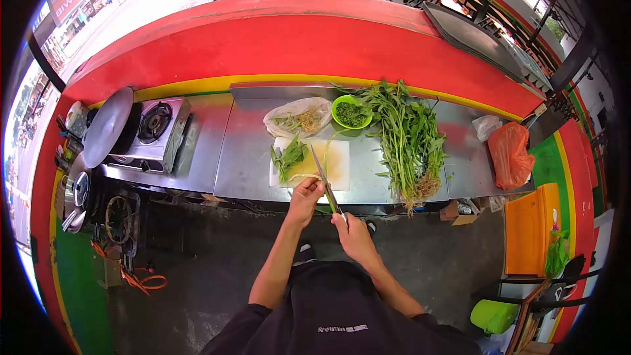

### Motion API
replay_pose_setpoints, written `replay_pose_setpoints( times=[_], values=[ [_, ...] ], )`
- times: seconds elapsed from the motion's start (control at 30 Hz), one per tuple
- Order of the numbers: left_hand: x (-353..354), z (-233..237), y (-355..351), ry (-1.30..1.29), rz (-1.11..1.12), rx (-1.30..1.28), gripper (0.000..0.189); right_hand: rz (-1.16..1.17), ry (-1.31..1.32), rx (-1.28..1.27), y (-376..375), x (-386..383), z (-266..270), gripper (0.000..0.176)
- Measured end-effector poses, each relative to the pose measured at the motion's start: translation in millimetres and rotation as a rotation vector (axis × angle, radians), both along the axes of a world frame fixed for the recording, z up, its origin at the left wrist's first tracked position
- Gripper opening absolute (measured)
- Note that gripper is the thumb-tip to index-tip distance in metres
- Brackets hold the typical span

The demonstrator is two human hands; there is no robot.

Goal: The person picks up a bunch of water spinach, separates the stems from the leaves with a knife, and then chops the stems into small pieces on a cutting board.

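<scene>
My right hand (355, 238) is closed around the handle of a knife (328, 190), its long blade pointing up and away over the board. My left hand (306, 198) pinches a pale green stem (304, 175) close beside the blade, at the board's near edge. On the white cutting board (339, 177) lies a small pile of leafy greens (289, 156), left of the knife. Behind the board are a light green bowl (336, 118) of small green pieces and a clear plastic bag (276, 118) of stem and root scraps. A large bunch of leafy greens with roots (411, 141) lies to the right.
A gas stove (158, 133) and a large wok-like pan (108, 128) stand left on the steel counter (246, 177). An orange plastic bag (511, 156) sits at the right end. A red wall (296, 46) runs behind; an orange chair (529, 233) is at right.
</scene>
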State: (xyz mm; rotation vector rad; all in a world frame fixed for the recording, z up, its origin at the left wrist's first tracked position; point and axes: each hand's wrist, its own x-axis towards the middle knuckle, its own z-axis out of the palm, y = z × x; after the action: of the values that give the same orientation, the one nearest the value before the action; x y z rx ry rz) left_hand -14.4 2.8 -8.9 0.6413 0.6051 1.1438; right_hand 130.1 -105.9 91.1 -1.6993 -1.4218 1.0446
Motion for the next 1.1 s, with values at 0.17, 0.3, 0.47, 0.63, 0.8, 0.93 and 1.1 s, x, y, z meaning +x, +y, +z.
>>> replay_pose_setpoints(
  times=[0.17,0.3,0.47,0.63,0.8,0.93,1.1],
  values=[
    [-13,21,-4,0.042,-0.139,0.017,0.047,-0.004,-0.265,-0.024,-4,5,-4,0.045],
    [-16,16,-13,-0.131,-0.226,0.003,0.056,-0.015,-0.4,0.066,-8,7,-9,0.04],
    [-12,7,-19,-0.311,-0.18,-0.21,0.042,-0.026,-0.416,0.147,-12,10,-19,0.036],
    [-2,11,-18,-0.253,-0.135,-0.237,0.021,-0.062,-0.448,0.197,-16,12,-37,0.037],
    [3,11,-16,-0.043,-0.023,-0.283,0.028,-0.08,-0.443,0.144,-18,14,-41,0.038],
    [2,25,-18,0.146,0.01,-0.208,0.033,-0.092,-0.431,0.152,-18,15,-40,0.038],
    [2,48,-21,0.172,0.049,-0.107,0.033,-0.031,-0.39,0.162,-19,13,-36,0.043]
  ],
)
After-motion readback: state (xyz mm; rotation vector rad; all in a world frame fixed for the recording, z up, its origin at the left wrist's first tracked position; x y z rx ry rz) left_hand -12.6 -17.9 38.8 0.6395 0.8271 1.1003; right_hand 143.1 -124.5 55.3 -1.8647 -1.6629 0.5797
